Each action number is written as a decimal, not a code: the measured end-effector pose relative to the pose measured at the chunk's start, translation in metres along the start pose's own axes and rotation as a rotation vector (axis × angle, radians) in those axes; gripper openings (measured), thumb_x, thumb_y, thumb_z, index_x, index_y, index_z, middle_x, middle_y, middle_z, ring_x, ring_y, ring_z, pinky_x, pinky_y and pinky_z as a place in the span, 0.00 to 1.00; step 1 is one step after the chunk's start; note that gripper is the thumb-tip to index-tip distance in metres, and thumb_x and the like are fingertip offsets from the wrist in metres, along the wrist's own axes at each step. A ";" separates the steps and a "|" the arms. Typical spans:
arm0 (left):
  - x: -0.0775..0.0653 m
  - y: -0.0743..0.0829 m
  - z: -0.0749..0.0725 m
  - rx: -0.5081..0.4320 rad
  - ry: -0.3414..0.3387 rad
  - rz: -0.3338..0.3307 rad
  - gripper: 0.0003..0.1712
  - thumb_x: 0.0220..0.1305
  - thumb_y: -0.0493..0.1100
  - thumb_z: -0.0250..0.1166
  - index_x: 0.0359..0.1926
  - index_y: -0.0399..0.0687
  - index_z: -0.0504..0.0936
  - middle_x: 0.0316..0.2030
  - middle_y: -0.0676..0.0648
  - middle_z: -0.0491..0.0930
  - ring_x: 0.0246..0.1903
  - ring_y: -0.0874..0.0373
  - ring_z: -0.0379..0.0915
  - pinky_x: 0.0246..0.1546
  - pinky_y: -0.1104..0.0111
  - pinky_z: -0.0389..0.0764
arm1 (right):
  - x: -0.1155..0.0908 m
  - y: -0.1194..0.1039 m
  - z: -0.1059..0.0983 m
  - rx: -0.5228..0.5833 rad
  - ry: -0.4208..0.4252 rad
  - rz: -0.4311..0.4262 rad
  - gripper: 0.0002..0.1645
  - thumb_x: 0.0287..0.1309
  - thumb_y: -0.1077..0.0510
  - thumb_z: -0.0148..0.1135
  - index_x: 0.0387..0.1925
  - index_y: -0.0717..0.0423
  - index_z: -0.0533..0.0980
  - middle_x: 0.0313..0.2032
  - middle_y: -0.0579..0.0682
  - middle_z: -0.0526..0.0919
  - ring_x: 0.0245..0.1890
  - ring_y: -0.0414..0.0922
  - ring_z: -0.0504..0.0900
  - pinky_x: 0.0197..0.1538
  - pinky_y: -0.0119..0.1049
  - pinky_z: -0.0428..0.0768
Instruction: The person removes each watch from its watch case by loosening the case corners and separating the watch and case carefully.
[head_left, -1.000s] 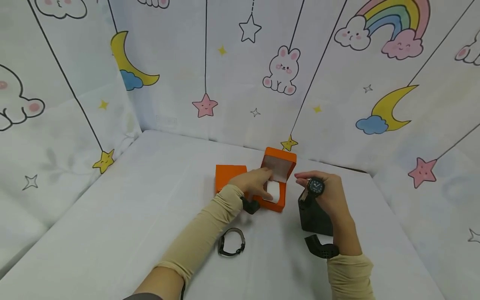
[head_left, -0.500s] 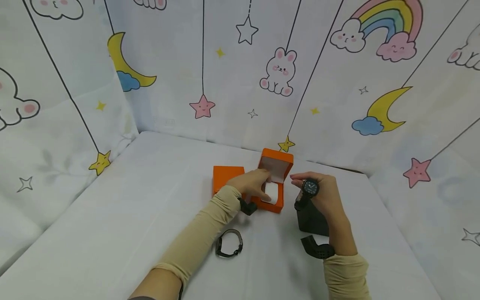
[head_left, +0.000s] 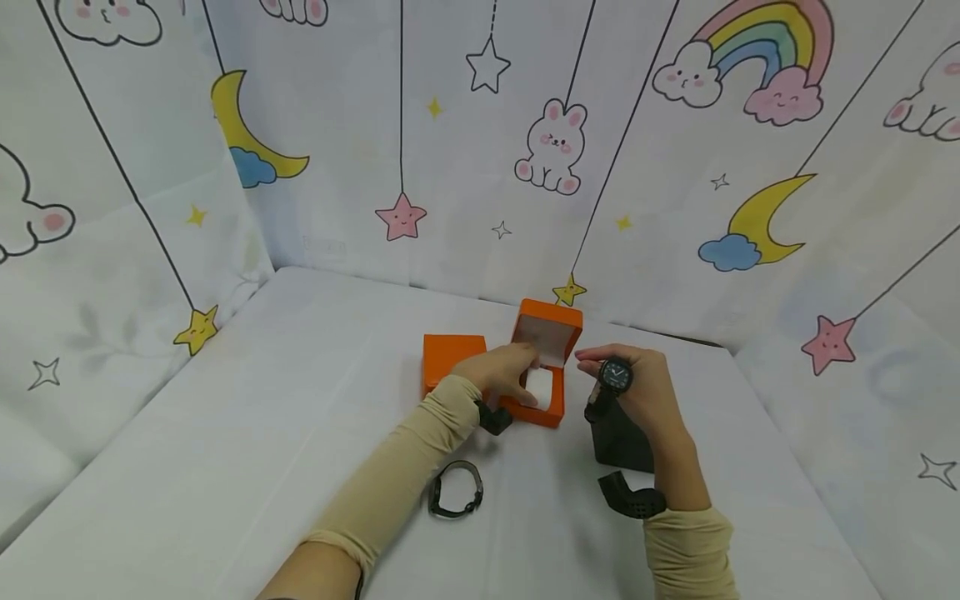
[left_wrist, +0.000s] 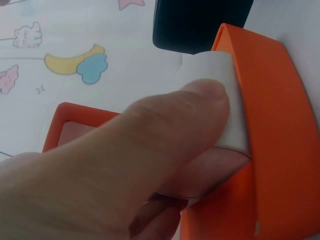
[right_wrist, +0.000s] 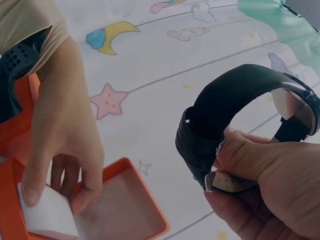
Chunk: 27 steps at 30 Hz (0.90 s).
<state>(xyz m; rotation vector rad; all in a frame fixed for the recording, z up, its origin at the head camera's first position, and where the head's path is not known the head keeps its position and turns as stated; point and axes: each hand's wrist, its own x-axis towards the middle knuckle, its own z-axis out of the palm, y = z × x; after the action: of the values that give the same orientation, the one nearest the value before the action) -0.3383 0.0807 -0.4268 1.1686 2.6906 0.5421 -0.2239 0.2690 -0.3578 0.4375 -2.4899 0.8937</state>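
Watch (head_left: 616,375) in right hand's (head_left: 649,390) pinch; left hand (head_left: 498,368) grasps white cushion (head_left: 540,388) inside orange box (head_left: 551,337), left of watch. I judge box opened, watch not yet on cushion.

Wristwatch (head_left: 616,375): black, with a dark dial and pale hands; its strap forms a closed loop with metal buckle hardware. I see it held aloft, dial tilted upward, near but apart from the box. Orange box (head_left: 553,312): hinged lid raised, lining pale, base resting on the white tabletop (head_left: 262,433). White cushion (head_left: 538,387): a smooth, rounded block, pinched within the base.
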 end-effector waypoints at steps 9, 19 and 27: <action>0.000 0.001 0.003 0.019 0.004 -0.007 0.34 0.42 0.58 0.71 0.48 0.45 0.72 0.35 0.54 0.71 0.34 0.61 0.67 0.40 0.73 0.72 | -0.001 -0.003 0.001 -0.018 -0.030 0.017 0.09 0.50 0.57 0.64 0.36 0.48 0.83 0.32 0.43 0.85 0.33 0.39 0.80 0.37 0.22 0.76; 0.003 0.007 0.004 0.098 -0.006 -0.017 0.32 0.44 0.58 0.70 0.46 0.45 0.73 0.34 0.53 0.72 0.34 0.61 0.67 0.41 0.72 0.72 | -0.001 -0.003 0.001 -0.037 -0.023 -0.008 0.09 0.50 0.57 0.64 0.36 0.49 0.83 0.32 0.44 0.85 0.34 0.40 0.81 0.38 0.22 0.75; 0.002 0.010 0.004 0.191 -0.033 -0.007 0.27 0.47 0.60 0.67 0.42 0.47 0.76 0.33 0.53 0.73 0.33 0.61 0.67 0.40 0.72 0.72 | 0.000 -0.002 0.003 -0.054 -0.033 0.009 0.09 0.51 0.57 0.64 0.36 0.48 0.83 0.32 0.43 0.85 0.35 0.40 0.81 0.37 0.25 0.77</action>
<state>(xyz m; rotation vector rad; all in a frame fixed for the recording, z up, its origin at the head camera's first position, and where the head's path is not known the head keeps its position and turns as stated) -0.3313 0.0893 -0.4261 1.2013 2.7658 0.2663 -0.2241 0.2660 -0.3587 0.4263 -2.5409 0.8276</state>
